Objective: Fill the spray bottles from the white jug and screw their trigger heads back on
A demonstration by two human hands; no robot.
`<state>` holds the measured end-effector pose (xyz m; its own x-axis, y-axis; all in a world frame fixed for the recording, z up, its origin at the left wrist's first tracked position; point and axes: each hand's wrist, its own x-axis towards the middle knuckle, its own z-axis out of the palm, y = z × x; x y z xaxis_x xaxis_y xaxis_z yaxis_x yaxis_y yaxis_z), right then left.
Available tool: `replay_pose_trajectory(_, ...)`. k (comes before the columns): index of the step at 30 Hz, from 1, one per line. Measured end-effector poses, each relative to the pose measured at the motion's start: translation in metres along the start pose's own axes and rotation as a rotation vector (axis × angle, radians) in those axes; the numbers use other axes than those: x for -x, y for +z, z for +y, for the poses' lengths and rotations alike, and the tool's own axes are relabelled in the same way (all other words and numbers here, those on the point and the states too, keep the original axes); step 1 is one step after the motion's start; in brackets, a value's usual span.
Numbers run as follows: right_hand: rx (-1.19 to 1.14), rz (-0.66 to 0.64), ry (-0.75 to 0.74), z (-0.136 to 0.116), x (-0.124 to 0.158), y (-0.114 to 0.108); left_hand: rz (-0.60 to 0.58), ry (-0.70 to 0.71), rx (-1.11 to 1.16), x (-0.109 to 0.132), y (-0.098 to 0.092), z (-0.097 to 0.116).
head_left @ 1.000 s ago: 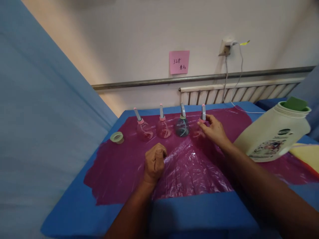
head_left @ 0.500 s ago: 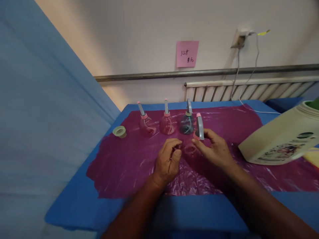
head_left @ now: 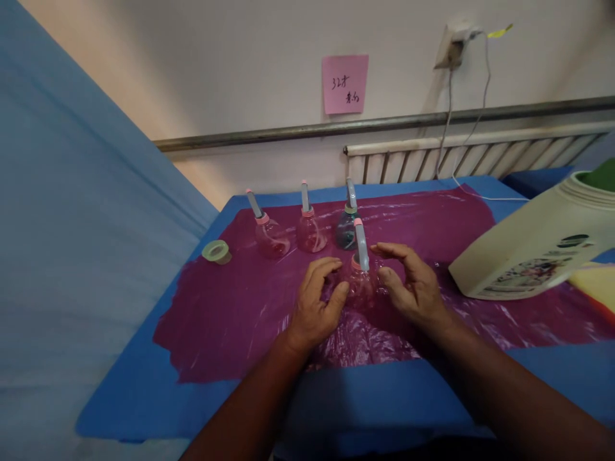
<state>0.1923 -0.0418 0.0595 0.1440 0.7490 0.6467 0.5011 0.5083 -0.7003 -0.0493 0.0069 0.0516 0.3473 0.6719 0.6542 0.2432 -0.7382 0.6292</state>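
A small clear pink round bottle (head_left: 359,286) with a pink collar and a grey stem stands on the purple plastic sheet (head_left: 230,307). My left hand (head_left: 317,304) cups its left side, fingers curled around it. On the bottle's right side is my right hand (head_left: 408,282), thumb and fingers curved around it. Behind it, in a row, stand two pink bottles (head_left: 270,235) (head_left: 310,232) and a dark blue-green bottle (head_left: 346,227), each with a grey stem.
A large cream plastic jug (head_left: 533,250) with a green lid lies tilted at the right. A pale green tape roll (head_left: 216,251) sits at the sheet's left edge. Blue cloth (head_left: 384,397) covers the table. A radiator, a wall socket and a pink note are behind.
My right hand brought the fourth bottle out of the back row toward me and set it down. My left hand opened from a fist and closed in on the bottle's left side.
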Motion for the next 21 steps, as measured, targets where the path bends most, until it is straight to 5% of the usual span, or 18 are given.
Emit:
replay_pose_trajectory(8,0.049,-0.026,-0.019,0.002,0.002,0.017,-0.028,0.032,-0.011,-0.001,0.008,-0.001)
replay_pose_trajectory(21,0.046,-0.056,-0.072,-0.003,-0.002,0.011,-0.029,0.011,-0.022,-0.001,0.006,0.003)
